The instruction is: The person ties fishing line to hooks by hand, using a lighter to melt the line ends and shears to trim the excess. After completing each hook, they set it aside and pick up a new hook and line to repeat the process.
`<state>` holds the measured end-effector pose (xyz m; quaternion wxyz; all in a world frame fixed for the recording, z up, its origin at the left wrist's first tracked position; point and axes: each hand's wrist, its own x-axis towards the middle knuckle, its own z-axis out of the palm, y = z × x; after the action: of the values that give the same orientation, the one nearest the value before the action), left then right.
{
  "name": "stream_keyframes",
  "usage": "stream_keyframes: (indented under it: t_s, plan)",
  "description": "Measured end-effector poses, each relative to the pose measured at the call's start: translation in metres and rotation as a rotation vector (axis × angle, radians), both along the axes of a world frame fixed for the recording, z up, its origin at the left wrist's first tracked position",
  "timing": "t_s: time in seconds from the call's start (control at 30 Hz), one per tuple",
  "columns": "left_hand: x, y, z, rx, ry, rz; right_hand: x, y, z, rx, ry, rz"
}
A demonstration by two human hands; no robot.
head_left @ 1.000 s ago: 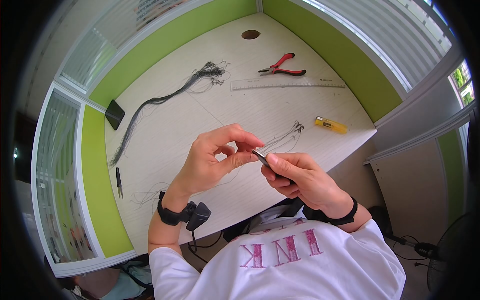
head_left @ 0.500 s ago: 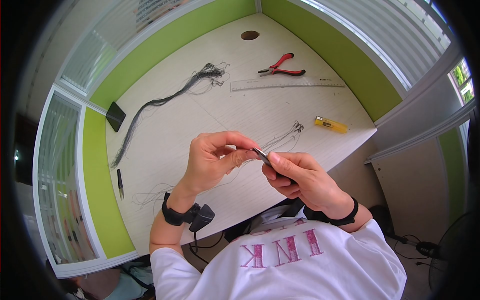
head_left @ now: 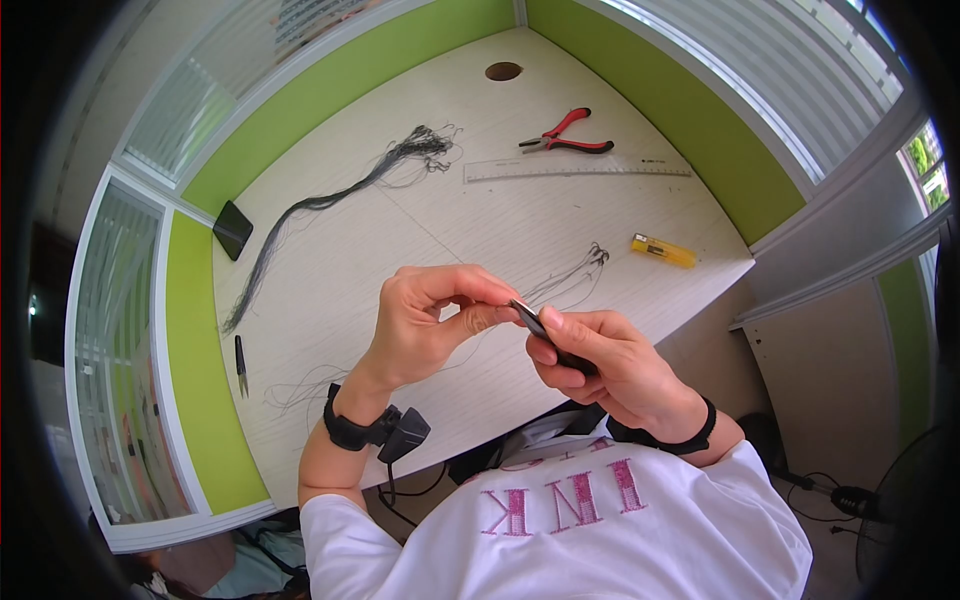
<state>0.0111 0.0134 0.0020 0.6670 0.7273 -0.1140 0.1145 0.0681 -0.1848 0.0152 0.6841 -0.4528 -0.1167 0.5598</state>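
My right hand (head_left: 600, 365) grips a small dark metal tool (head_left: 545, 332), its tip pointing up and left. My left hand (head_left: 430, 320) pinches a thin thread (head_left: 462, 350) between thumb and forefinger right at the tool's tip. The thread trails down from my fingers onto the white desk (head_left: 400, 230). Both hands meet above the desk's near edge. A few short hooked lines (head_left: 575, 272) lie on the desk just beyond my hands.
A long dark bundle of threads (head_left: 330, 200) runs across the far left of the desk. Red-handled pliers (head_left: 565, 135), a clear ruler (head_left: 575, 168), a yellow lighter (head_left: 662, 251), a black phone (head_left: 232, 228) and small snips (head_left: 240, 362) lie around. A cable hole (head_left: 503, 71) sits at the back corner.
My left hand has dropped slightly and its fingers have closed tighter on the thread at the tool's tip. My right hand stays nearly still.
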Motion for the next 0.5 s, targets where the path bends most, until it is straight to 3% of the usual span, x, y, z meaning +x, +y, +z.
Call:
stream_keyframes:
  t_s: [0.27, 0.5]
  plan:
    - [-0.0008, 0.0023, 0.0055, 0.124, 0.012, -0.025, 0.0008, 0.0005, -0.0057, -0.008, 0.005, -0.010]
    - [0.0001, -0.0010, 0.0014, 0.051, -0.051, 0.003, -0.0018, 0.0020, -0.0086, 0.000, -0.004, -0.031]
